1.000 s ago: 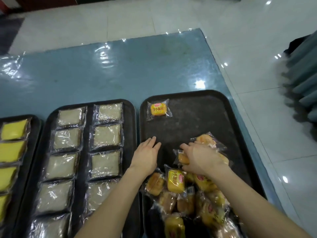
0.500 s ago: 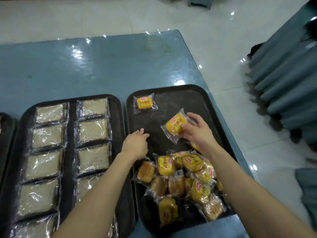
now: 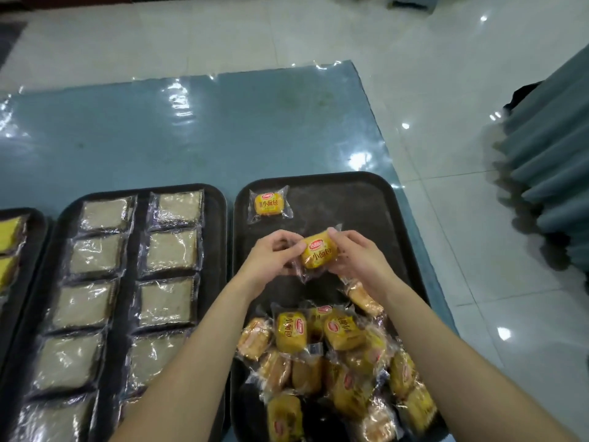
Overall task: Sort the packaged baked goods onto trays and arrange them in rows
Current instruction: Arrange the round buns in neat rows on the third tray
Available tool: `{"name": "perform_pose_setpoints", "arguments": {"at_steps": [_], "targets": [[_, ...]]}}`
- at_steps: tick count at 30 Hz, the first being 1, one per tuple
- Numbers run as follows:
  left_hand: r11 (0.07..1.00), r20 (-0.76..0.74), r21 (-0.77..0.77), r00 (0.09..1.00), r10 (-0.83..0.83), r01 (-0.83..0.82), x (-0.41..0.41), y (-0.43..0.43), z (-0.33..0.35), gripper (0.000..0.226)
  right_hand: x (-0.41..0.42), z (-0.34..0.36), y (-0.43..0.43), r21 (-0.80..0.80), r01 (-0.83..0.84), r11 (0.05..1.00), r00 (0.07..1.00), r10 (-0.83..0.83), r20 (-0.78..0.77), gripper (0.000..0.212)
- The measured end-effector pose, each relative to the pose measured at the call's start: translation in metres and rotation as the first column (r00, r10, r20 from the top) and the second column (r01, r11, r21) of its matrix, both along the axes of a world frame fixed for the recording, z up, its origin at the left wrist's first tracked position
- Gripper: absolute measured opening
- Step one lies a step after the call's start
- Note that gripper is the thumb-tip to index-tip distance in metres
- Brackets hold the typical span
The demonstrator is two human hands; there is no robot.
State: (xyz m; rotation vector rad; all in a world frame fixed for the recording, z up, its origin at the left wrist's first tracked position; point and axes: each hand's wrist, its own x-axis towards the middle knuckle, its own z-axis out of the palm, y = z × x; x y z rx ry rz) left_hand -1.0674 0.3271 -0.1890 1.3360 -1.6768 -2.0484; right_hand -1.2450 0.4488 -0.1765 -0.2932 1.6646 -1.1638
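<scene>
- Gripped yellow bun packet (image 3: 319, 254) with left grip (image 3: 271, 261) and right grip (image 3: 358, 258), fingers of both curled round it.
- Held above dark tray (image 3: 350, 205), beyond piled packets (image 3: 334, 362).

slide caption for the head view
Sorting buns: left hand and right hand hold a bun packet over a tray, between one placed packet and the pile; pale packets line the next tray.

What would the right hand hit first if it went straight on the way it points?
Probably the lone bun at the tray's far left. The right hand, sharing the held bun with the left hand, points away and leftward over bare tray. Height is unclear, so it might pass above.
</scene>
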Motion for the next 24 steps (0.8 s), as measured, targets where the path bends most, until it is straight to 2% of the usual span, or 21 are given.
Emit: {"name": "perform_pose_setpoints", "arguments": {"at_steps": [2, 6, 9, 18, 24], "targets": [[1.000, 0.033, -0.013, 0.999, -0.026, 0.026, -0.007, -0.002, 0.002, 0.016, -0.012, 0.000, -0.004, -0.017, -0.061, 0.998, 0.998, 0.060, -0.022, 0.026], [0.999, 0.096, -0.034, 0.995, 0.029, -0.025, -0.026, -0.008, 0.008, 0.020, -0.027, 0.005, -0.013, -0.046, -0.142, 0.989, 0.986, 0.145, 0.082, 0.031], [0.998, 0.144, -0.032, 0.988, 0.049, -0.045, -0.039, -0.016, 0.011, 0.019, -0.040, 0.003, -0.021, -0.020, -0.151, 0.988, 0.983, 0.153, 0.106, 0.028], [0.997, 0.256, -0.071, 0.965, 0.061, -0.044, -0.073, -0.037, 0.000, 0.007, -0.072, -0.027, -0.057, 0.120, -0.269, 0.956, 0.946, 0.286, -0.152, 0.007], [0.983, 0.287, -0.177, 0.954, 0.088, -0.038, -0.083, -0.048, -0.016, 0.012, -0.086, -0.042, -0.077, 0.118, -0.294, 0.948, 0.943, 0.308, -0.125, 0.007]]}}
